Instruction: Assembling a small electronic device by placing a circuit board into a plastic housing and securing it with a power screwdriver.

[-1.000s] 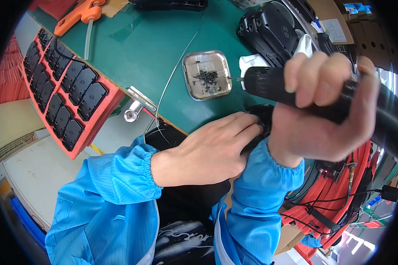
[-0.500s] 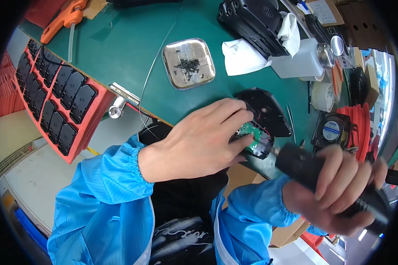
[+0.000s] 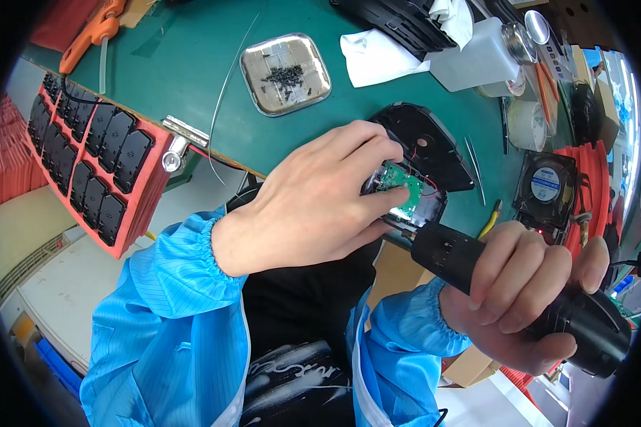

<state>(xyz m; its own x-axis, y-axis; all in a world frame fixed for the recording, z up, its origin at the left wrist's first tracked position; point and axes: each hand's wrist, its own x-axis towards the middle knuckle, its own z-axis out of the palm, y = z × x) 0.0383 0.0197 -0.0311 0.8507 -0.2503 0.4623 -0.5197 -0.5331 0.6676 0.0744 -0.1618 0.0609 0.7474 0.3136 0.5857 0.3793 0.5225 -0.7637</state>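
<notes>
My left hand (image 3: 320, 192) is closed on a small black housing with a green circuit board (image 3: 414, 205) in it, the thumb lying on the board. Thin red wires run from the board to a black cover (image 3: 434, 153), open beside it on the far side. In my right hand (image 3: 516, 285) is a black electric screwdriver (image 3: 445, 250), fingers wrapped round its body. It points left, and its bit reaches the near edge of the housing below the board. Whether the bit sits on a screw is too small to tell.
Beyond my hands stands a square metal tray (image 3: 253, 89) holding many tiny dark screws (image 3: 286, 80). Tweezers (image 3: 475, 169) lie right of the cover, near a small fan (image 3: 545, 186). A white bottle (image 3: 473, 60) stands behind. Red foam trays (image 3: 139, 206) of black parts are at left.
The screwdriver has moved left, bringing its bit to the housing's near edge. My left hand keeps its hold; the whole view has shifted slightly.
</notes>
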